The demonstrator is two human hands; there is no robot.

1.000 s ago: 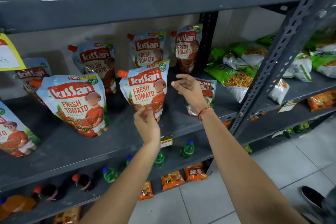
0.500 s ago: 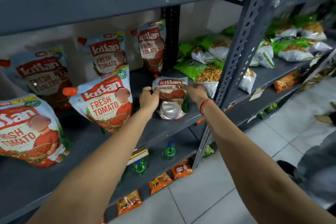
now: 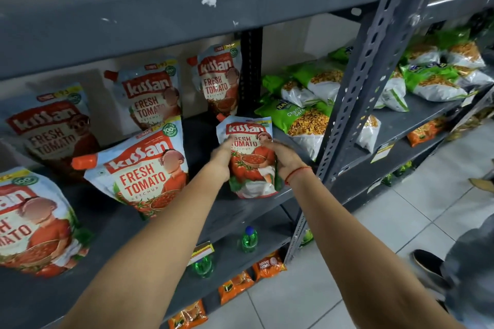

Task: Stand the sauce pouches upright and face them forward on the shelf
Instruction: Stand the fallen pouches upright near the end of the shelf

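Small ketchup pouch point(image 3: 248, 157): upright, label forward, at the front right end of the grey shelf point(image 3: 240, 211). Left hand point(image 3: 222, 153) and right hand point(image 3: 283, 159) each in closed grip on one side of it. Larger pouch point(image 3: 149, 168) stands just beside, to its left; three more pouches line the back.

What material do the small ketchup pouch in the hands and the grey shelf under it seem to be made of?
The small red and white ketchup pouch, held by the left hand and the right hand, looks like glossy printed plastic film: it creases and shines softly. The grey shelf looks like painted metal: chipped paint and a punched upright post suggest steel.
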